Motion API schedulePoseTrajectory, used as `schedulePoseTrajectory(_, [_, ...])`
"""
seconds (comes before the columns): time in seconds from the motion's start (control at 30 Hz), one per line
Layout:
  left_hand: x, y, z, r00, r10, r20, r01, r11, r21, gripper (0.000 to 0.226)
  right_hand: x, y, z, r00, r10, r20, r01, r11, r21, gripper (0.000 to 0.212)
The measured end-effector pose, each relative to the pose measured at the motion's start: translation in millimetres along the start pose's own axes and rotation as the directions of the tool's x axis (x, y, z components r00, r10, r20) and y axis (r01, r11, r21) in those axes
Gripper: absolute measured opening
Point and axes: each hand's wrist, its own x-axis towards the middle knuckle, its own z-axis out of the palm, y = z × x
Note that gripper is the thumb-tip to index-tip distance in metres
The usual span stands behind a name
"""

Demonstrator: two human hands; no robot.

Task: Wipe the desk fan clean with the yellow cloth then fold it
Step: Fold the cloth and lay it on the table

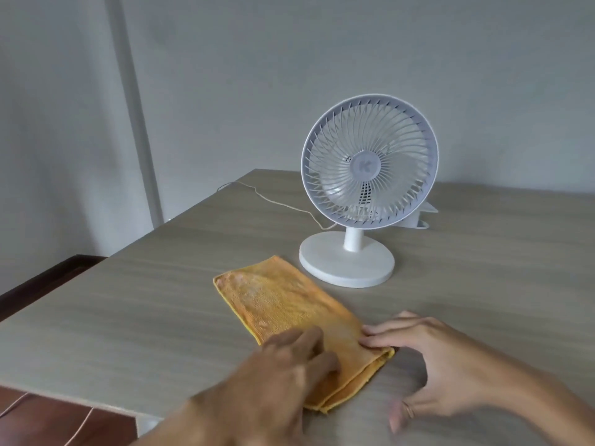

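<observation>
A white desk fan [369, 162] stands upright on its round base on the wooden table [128, 310], grille facing me. The yellow cloth [283, 304] lies flat in front of the fan's base, folded into a long strip with layered edges at its near end. My left hand [289, 358] rests palm down on the near part of the cloth, fingers pressing it. My right hand [428, 352] touches the cloth's right edge with its fingertips, the fingers spread, thumb off the cloth. Both hands look slightly blurred.
The fan's thin white cable [273, 201] trails left across the table to its far edge. A white clip-like part [421, 217] lies behind the fan. The table's left edge drops to dark wooden furniture [48, 278]. A grey wall stands behind.
</observation>
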Motion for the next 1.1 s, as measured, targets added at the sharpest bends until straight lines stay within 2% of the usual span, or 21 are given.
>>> schedulePoseTrajectory(0.1, [-5,7,-9,0.997,0.020,0.075,-0.019,1.000,-0.009,0.058,-2,-12,-1,1.000,-0.014,-0.002,0.014,1.000,-0.020,0.100])
schedulePoseTrajectory(0.17, [-9,10,-15,0.992,0.016,0.123,-0.016,1.000,0.000,0.060,-5,-21,-1,1.000,-0.024,0.003,0.024,0.998,-0.053,0.096])
schedulePoseTrajectory(0.27, [-16,10,-20,0.987,-0.002,0.163,0.003,1.000,-0.009,0.058,-9,-32,-1,1.000,-0.029,0.002,0.029,0.993,-0.118,0.094])
schedulePoseTrajectory(0.43, [-32,14,-17,0.993,0.006,0.115,-0.001,0.999,-0.037,0.039,-21,-52,6,0.999,-0.023,-0.029,0.017,0.983,-0.184,0.078])
schedulePoseTrajectory(0.6, [-40,6,-28,0.996,0.019,0.088,0.002,0.971,-0.239,0.025,-32,-65,19,0.992,-0.063,-0.106,0.037,0.973,-0.229,0.068])
schedulePoseTrajectory(0.73, [-40,-10,-45,0.995,-0.066,0.078,0.096,0.871,-0.481,0.019,-31,-67,21,0.992,0.004,-0.129,-0.003,1.000,0.005,0.058])
schedulePoseTrajectory(0.83, [-43,-21,-57,0.992,-0.080,0.095,0.121,0.797,-0.592,0.019,-25,-69,12,0.980,0.016,-0.196,0.026,0.977,0.212,0.022])
schedulePoseTrajectory(0.97, [-43,-38,-69,0.984,-0.154,0.088,0.170,0.677,-0.716,0.015,-8,-68,-10,0.993,-0.008,-0.116,0.069,0.845,0.530,0.008])
schedulePoseTrajectory(1.1, [-25,-65,-72,0.914,-0.397,0.083,0.324,0.591,-0.739,0.018,39,-51,-8,0.952,0.206,-0.225,0.018,0.698,0.716,0.013])
